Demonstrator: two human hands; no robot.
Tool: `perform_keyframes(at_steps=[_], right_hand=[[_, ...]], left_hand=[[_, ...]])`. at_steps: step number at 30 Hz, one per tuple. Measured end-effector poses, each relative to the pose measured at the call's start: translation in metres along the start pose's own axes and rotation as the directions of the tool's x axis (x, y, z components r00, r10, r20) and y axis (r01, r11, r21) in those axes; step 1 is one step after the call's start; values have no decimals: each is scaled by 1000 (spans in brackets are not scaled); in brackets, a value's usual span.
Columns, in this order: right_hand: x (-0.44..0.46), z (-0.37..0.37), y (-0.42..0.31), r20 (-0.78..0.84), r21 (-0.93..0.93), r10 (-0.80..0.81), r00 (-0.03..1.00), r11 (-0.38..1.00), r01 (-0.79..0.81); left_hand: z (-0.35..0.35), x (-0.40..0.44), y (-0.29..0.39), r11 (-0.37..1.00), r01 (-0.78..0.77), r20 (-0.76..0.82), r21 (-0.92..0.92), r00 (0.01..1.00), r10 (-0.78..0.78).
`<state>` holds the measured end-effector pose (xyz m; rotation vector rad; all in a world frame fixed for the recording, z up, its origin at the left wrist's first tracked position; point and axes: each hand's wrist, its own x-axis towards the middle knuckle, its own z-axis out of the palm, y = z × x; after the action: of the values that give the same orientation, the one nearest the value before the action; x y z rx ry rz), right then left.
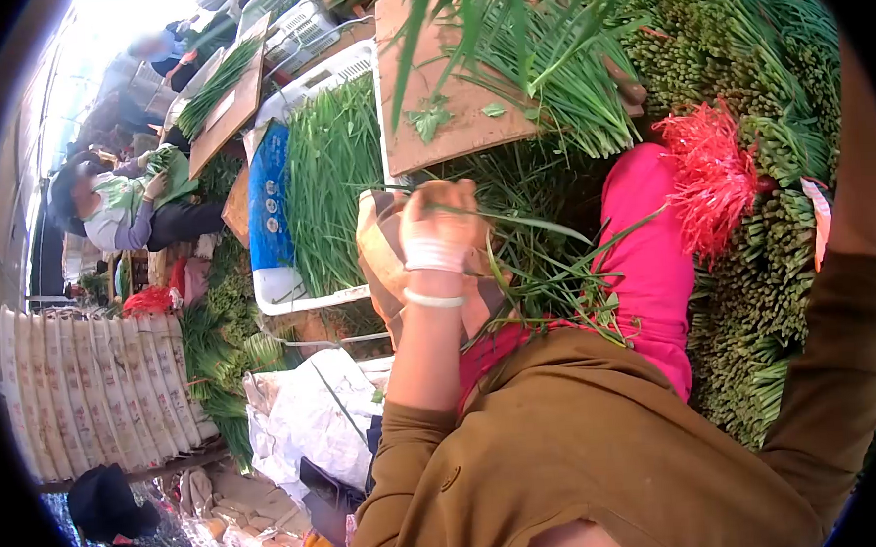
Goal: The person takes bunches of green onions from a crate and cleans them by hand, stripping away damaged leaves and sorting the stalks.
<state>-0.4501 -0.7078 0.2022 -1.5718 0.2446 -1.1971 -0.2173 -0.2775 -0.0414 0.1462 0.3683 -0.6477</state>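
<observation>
My left hand (pixel 445 219), with a white bangle at the wrist, is in the middle of the head view over my lap. Its fingers are curled in, and a long green leaf blade (pixel 539 224) trails out from them to the right. Loose green blades (pixel 558 287) lie on my lap and pink trousers beside it. Of my right arm only the sleeve (pixel 839 361) and bare forearm show at the right edge; the hand is out of the frame. A bunch of chives (pixel 566 79) lies on a brown board (pixel 450 124) in front of me.
A white crate (pixel 326 301) full of chives stands left of the board. Stacked bundles (pixel 756 296) and a red tie-string bunch (pixel 710 180) are at the right. Green leaves hang in at the top. Another person (pixel 122 206) sits at the far left, near a slatted mat (pixel 97 390).
</observation>
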Motion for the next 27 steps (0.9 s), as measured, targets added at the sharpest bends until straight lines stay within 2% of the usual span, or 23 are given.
perform_keyframes(at_steps=[1,3,4,7,8,9,10,11,12,13,15,16,17,18,19,20,21,22,25,26,27], right_hand=[[-1,0,3,3,1,10,1000,1000,-10],[-4,8,7,22,4,24,999,1000,-25],[-5,13,8,32,10,31,999,999,-31],[-9,35,9,75,40,47,996,998,-50],[-9,44,7,98,53,44,994,997,-49],[-9,55,5,116,68,40,992,997,-48],[-10,66,1,142,85,29,989,996,-41],[-10,77,-3,163,102,23,986,994,-40],[-10,89,-7,189,123,15,982,992,-39],[-9,104,-13,214,151,6,977,988,-39],[-11,132,-29,276,211,-21,961,977,-39],[-14,150,-39,313,249,-32,949,967,-50],[-17,169,-48,351,290,-40,935,955,-68],[-20,186,-57,390,325,-45,920,941,-92],[-23,204,-66,424,366,-50,904,923,-120],[-25,217,-75,459,387,-49,887,910,-150],[-27,230,-83,490,402,-52,870,899,-172],[-28,240,-90,517,409,-54,854,892,-191],[-26,257,-102,580,408,-29,814,876,-259],[-25,257,-105,592,399,-16,806,875,-276],[-22,254,-103,554,394,-120,824,910,-133]], left_hand=[[11,-8,13,988,-152,-120,-11,981,149],[16,-11,53,978,-165,-93,-130,984,153],[14,-12,63,977,-157,-28,-147,988,155],[22,-20,71,991,-25,369,-134,927,73],[32,-29,67,995,-18,392,-99,918,55],[49,-43,60,973,-39,403,225,914,-56],[69,-58,53,849,-58,375,525,911,-169],[85,-68,51,636,-76,314,768,910,-270],[94,-72,58,29,-159,162,987,969,-189],[86,-62,63,-296,-244,206,924,966,-154],[110,-61,53,-467,-354,417,810,908,35],[126,-61,43,-474,-517,628,713,771,103],[144,-62,31,-491,-648,793,582,586,167],[167,-65,15,-553,-709,888,437,440,136],[190,-68,-1,-617,-734,954,282,281,101],[214,-66,-16,-677,-723,986,136,164,23],[228,-59,-24,-710,-703,993,31,101,-56],[242,-43,-29,-744,-668,987,-8,112,-111],[265,13,-30,-808,-586,919,57,348,-187],[268,22,-31,-807,-583,902,91,392,-181],[268,22,-34,-793,-597,897,124,410,-168]])
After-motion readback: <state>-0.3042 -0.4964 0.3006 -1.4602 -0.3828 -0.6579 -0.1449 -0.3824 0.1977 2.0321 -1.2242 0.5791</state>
